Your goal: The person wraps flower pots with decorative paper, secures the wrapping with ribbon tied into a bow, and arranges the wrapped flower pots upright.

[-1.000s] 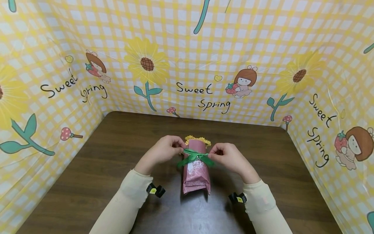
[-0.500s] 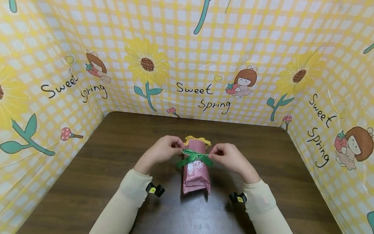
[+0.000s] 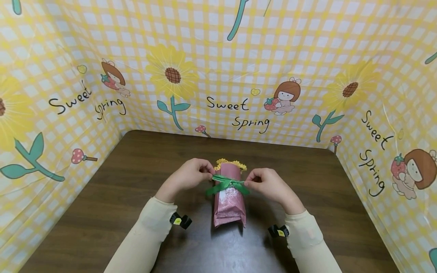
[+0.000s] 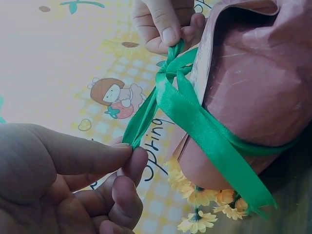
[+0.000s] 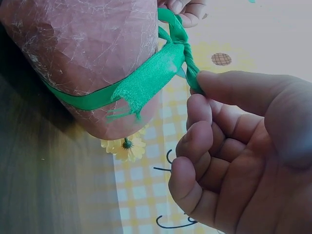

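Note:
A bouquet in pink wrapping paper (image 3: 232,206) lies on the table, its yellow flowers (image 3: 223,162) peeking out at the far end. Round its middle runs a green ribbon (image 3: 226,184), knotted at the front into a bow with two loops and loose tails. My left hand (image 3: 191,174) pinches one loop between thumb and forefinger, as the left wrist view shows. On the other side my right hand (image 3: 268,184) pinches the opposite loop with thumb and forefinger. One frayed ribbon tail (image 5: 134,95) hangs against the paper in the right wrist view.
The dark wooden table (image 3: 112,212) carries the bouquet. A yellow checked cloth (image 3: 218,76) with printed sunflowers and lettering stands round its back and sides. Both wrists wear small black cameras over pale sleeves (image 3: 150,223).
Both hands keep their pinch on the ribbon loops. The left fingertips have shifted slightly outward, drawing the loop a little tauter; the bouquet stays in place.

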Motion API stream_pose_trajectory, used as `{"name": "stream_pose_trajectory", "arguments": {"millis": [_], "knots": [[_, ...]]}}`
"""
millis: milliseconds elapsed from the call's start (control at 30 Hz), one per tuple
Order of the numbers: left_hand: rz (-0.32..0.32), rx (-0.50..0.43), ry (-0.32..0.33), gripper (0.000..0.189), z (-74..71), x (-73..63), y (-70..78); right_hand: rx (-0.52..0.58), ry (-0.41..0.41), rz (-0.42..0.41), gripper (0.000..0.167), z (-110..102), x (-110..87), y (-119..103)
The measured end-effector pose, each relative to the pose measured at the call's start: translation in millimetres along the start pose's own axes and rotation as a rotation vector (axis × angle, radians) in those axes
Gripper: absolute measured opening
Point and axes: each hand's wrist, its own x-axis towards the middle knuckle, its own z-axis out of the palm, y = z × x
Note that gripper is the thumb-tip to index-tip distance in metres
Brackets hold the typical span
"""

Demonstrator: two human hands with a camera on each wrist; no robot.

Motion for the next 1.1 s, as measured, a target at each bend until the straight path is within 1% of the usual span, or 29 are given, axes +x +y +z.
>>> {"name": "stream_pose_trajectory", "arguments": {"millis": [333,633,1100], "knots": [[0.0,0.007,0.0,0.007,-1.3,0.0,-2.3,-0.005,-0.014,0.009,0.009,-0.2,-2.3,0.7],[-0.002,0.014,-0.009,0.007,-2.6,-0.7,-2.4,0.001,-0.03,-0.011,0.01,-0.7,-3.4,0.1],[-0.011,0.034,-0.01,0.007,-4.6,-0.4,-5.2,-0.003,-0.04,-0.009,0.009,-2.8,-4.4,-1.5]]}}
